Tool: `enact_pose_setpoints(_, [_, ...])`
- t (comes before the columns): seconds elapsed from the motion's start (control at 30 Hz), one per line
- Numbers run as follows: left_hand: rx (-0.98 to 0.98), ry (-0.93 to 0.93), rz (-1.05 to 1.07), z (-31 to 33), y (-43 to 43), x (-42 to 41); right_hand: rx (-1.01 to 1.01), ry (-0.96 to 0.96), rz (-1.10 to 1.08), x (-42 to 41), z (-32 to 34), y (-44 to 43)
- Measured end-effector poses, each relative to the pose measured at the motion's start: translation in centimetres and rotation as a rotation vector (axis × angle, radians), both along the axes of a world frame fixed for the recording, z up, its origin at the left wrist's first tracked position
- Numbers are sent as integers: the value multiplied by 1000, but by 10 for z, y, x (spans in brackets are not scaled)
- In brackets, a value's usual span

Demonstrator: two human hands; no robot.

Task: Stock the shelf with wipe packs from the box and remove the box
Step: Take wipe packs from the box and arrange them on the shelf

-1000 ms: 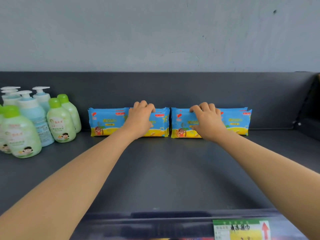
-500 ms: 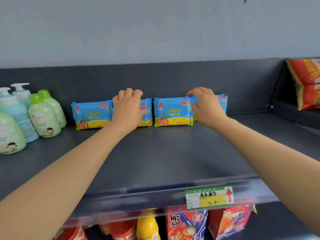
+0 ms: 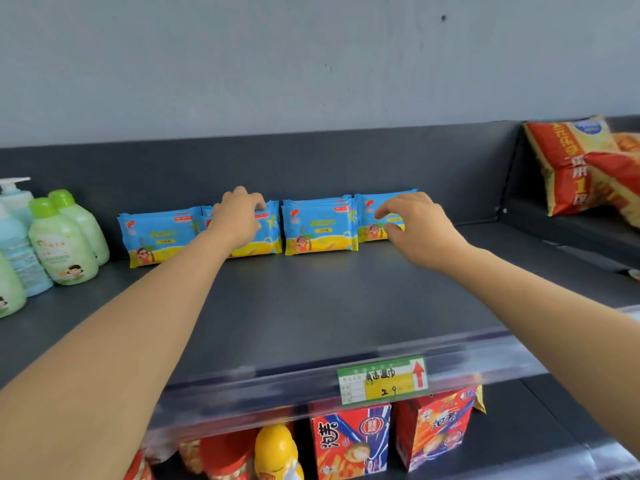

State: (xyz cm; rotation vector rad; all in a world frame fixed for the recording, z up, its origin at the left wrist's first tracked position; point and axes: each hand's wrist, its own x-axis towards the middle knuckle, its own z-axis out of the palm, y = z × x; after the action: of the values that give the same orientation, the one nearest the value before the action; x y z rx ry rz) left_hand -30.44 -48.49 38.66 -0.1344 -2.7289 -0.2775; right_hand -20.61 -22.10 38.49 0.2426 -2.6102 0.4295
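Wipe packs being aligned, far side of shelf: left hand clasps one, right hand spread, empty; box probably next.

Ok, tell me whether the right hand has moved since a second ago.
Yes. The right hand has let go of the wipe packs' top edge and drawn back toward the shelf front, fingers open.

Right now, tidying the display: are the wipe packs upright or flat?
Upright: wipe packs stand on edge, printed fronts facing out.
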Motion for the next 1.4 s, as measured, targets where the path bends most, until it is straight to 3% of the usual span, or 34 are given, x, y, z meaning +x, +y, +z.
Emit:
enact_pose_setpoints(0.1, [-2, 104, 32, 0, -5, 0, -18, 3, 34, -2, -1, -13])
enact_pose_setpoints(0.37, [103, 35, -65, 1, -16, -5, -39, -31, 90, -14, -9, -43])
enact_pose_setpoints(0.93, [-97, 183, 8, 2, 2, 15, -35, -56, 131, -8, -14, -49])
enact_pose_setpoints(1.1, [-120, 145, 57, 7, 11, 26, -49, -68, 106, 1, -12, -33])
enact_pose_setpoints(1.23, [-39, 147, -103, 17, 50, 52, -64, -62, 76, 12, -10, -17])
enact_pose_setpoints(1.4, [-2, 122, -465, 23, 133, 112, -84, -26, 16, 43, -14, 21])
